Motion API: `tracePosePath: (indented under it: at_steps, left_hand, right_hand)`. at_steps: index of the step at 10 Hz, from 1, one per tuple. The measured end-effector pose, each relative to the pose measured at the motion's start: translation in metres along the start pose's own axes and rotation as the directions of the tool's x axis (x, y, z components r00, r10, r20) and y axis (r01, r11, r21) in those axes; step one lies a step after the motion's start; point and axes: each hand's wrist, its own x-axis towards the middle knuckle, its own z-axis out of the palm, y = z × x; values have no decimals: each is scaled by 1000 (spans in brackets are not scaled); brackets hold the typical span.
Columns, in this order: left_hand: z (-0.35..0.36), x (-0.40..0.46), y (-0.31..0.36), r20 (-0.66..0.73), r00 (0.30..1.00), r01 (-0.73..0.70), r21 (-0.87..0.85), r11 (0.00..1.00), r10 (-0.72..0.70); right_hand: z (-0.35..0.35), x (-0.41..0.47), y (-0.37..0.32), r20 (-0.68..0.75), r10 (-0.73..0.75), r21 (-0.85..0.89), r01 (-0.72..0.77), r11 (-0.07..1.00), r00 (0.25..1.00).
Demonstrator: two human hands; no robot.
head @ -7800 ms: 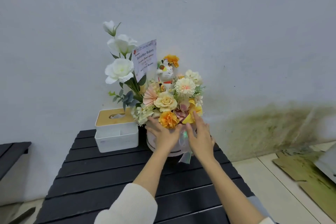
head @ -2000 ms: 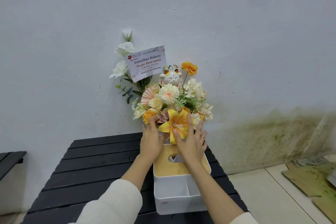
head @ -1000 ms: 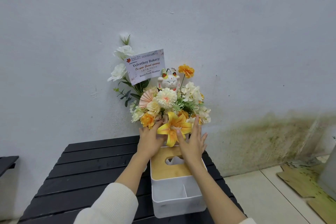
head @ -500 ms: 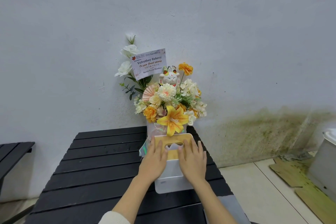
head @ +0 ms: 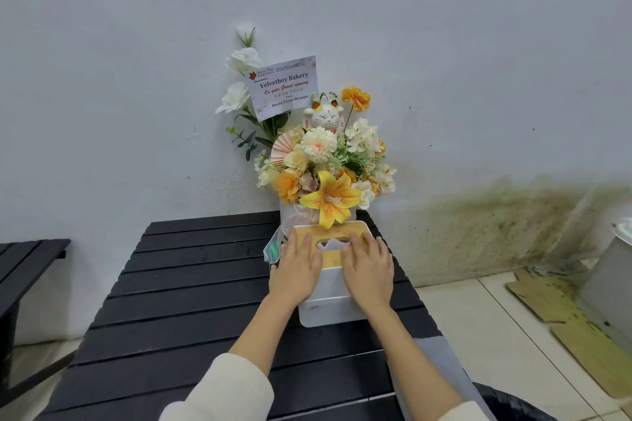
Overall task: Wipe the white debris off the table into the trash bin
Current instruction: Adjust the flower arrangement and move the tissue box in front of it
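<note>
Tissue box [head: 333, 304] pressed on the table [head: 191, 287]
Both hands, left hand [head: 297, 273] and right hand [head: 369, 271], were laid flat, fingers straight, atop the box, just before the flower arrangement [head: 325, 161].

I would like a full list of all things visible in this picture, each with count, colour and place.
table: one, black slats, centre, against the wall.
tissue box: one, white with a wooden lid, at the table's far right, in front of the flower arrangement.
flower arrangement: one, white, orange and yellow, at the table's back edge.
card: one, white, printed, on top of the flowers.
cat figurine: one, white, among the flowers.
second table: one, black, left edge, partly seen.
cardboard: several brown pieces, on the floor, right.
grey bin: one, right edge, partly seen.
left hand: flat on the tissue box.
right hand: flat on the tissue box.
</note>
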Motion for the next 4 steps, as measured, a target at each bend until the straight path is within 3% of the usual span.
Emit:
tracePosePath:
  at_steps: [2, 3, 4]
  left_hand:
    - [-5, -4, 5, 21, 999, 25, -1, 1000, -25]
    - [-17, -8, 9, -15, 1000, 17, -57, 998, -18]
    - [-41, -17, 19, -138, 990, -20, -139, 990, 1]
  right_hand:
    - [-5, 1, 1, 68, -14, -22, 15, 1000, 998]
    - [-15, -1, -6, 54, 14, 86, -18, 996, 998]
    - [-33, -8, -24, -15, -33, 145, 35, 989, 999]
